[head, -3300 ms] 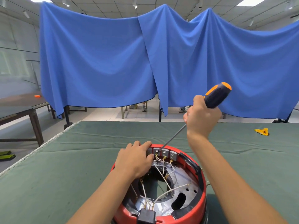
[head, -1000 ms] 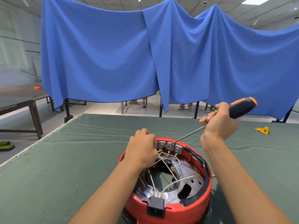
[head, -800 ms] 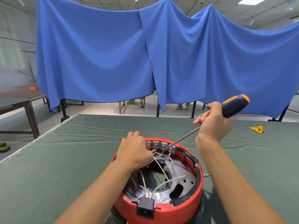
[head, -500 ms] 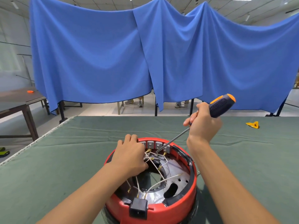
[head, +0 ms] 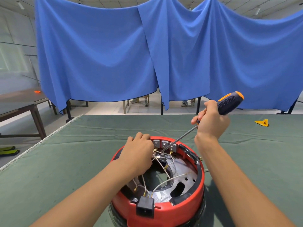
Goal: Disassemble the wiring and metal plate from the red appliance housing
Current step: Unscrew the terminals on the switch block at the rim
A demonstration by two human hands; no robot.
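Red housing (head: 164,208): the left hand (head: 139,154) curls over the wires (head: 161,164) (grip hidden); the right hand (head: 211,120) grips the screwdriver (head: 229,102), prying connectors. Next, pull gently.

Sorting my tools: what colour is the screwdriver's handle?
Dark navy with orange accents, the screwdriver handle shows in the head view, gripped by the right hand.

Red housing (head: 165,212), green tablecloth (head: 65,161), plain blue curtain (head: 98,54), black-and-orange screwdriver (head: 228,103).

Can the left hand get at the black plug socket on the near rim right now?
Probably yes: the black plug socket sits uncovered on the red housing, but the left hand first has to leave the wires.
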